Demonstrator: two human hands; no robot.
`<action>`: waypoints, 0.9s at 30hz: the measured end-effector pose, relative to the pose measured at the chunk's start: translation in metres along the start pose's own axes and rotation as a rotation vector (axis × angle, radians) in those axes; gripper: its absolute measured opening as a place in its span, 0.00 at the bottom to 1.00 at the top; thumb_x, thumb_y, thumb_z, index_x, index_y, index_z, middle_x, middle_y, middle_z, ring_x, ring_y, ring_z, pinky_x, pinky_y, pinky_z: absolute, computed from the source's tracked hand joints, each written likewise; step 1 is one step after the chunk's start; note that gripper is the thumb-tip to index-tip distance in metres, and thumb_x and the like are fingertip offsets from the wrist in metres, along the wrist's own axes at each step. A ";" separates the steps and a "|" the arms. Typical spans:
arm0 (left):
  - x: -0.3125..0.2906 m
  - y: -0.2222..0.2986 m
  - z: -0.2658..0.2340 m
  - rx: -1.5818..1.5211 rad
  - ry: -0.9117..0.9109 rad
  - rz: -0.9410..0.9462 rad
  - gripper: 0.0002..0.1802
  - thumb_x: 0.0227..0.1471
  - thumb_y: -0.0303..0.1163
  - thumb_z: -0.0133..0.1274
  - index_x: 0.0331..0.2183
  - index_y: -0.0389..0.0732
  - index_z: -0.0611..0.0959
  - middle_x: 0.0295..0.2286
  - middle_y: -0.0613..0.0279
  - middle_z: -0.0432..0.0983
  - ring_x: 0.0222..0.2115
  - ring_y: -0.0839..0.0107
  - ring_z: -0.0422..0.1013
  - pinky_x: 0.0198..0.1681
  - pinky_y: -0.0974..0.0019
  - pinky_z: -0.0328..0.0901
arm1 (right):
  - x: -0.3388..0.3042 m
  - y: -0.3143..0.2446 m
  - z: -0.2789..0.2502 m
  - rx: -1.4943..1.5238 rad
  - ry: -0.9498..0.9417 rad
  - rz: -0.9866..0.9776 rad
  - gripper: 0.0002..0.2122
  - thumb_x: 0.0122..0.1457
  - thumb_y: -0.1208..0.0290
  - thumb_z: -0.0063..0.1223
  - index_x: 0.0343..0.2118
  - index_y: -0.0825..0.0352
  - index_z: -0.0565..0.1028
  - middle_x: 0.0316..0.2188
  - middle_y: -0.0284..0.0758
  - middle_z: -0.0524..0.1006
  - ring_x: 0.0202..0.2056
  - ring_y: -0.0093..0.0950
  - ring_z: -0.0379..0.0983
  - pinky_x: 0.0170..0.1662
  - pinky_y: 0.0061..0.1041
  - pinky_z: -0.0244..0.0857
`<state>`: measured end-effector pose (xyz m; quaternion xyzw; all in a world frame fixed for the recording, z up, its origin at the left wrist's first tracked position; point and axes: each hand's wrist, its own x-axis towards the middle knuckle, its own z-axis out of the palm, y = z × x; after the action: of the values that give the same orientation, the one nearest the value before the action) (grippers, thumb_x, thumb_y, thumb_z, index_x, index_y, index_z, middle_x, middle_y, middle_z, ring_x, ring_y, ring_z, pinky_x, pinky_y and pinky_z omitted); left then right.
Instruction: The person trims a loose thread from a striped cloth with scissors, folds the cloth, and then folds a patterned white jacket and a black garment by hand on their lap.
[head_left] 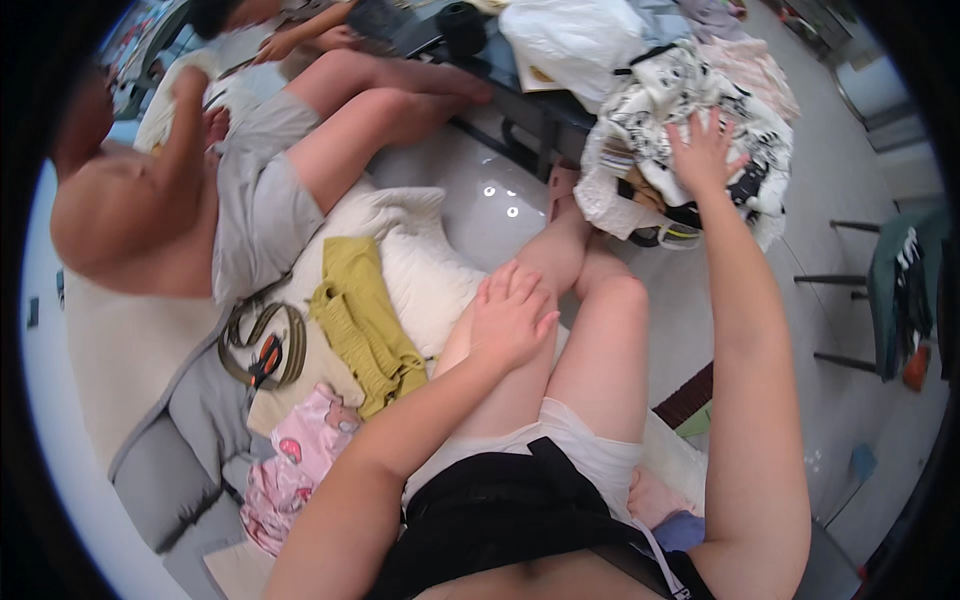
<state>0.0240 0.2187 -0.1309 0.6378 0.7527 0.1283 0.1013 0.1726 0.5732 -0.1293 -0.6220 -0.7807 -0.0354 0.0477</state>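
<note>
My right hand reaches forward and lies with spread fingers on a heaped pile of laundry. On top of that pile is a white cloth with a black print. A white lacy piece hangs at its left side. My left hand rests palm down on my left leg near the knee, fingers slightly apart, holding nothing. Left of it, mustard-yellow trousers lie on the sofa beside a cream blanket. A pink printed garment lies nearer to me.
A coiled olive belt with an orange-and-black object lies on the sofa. Another person in grey shorts sits at the left, and a further person is behind. A white plastic bag is on the dark table. A green chair stands right.
</note>
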 end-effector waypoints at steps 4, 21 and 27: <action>-0.007 -0.005 0.003 0.007 0.056 0.011 0.19 0.48 0.46 0.53 0.41 0.47 0.81 0.51 0.64 0.68 0.59 0.56 0.55 0.57 0.43 0.52 | 0.016 0.008 0.016 0.011 -0.018 0.044 0.34 0.57 0.34 0.33 0.63 0.48 0.58 0.68 0.31 0.45 0.68 0.40 0.36 0.59 0.69 0.29; 0.021 0.007 0.006 0.205 -0.107 0.238 0.14 0.45 0.37 0.48 0.33 0.50 0.85 0.38 0.59 0.78 0.44 0.61 0.71 0.45 0.51 0.65 | -0.336 0.053 -0.062 0.626 -0.404 -0.593 0.17 0.55 0.66 0.53 0.49 0.60 0.74 0.58 0.38 0.66 0.59 0.45 0.58 0.61 0.40 0.53; 0.018 -0.012 0.004 0.108 0.066 0.331 0.15 0.48 0.41 0.52 0.36 0.45 0.83 0.43 0.63 0.75 0.49 0.58 0.67 0.50 0.54 0.63 | -0.399 0.236 -0.162 0.330 -0.397 0.034 0.19 0.57 0.64 0.52 0.52 0.61 0.72 0.46 0.42 0.76 0.48 0.38 0.72 0.51 0.32 0.65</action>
<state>0.0116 0.2350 -0.1383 0.7529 0.6461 0.1237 0.0197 0.4958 0.2207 -0.0165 -0.6135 -0.7596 0.2159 -0.0050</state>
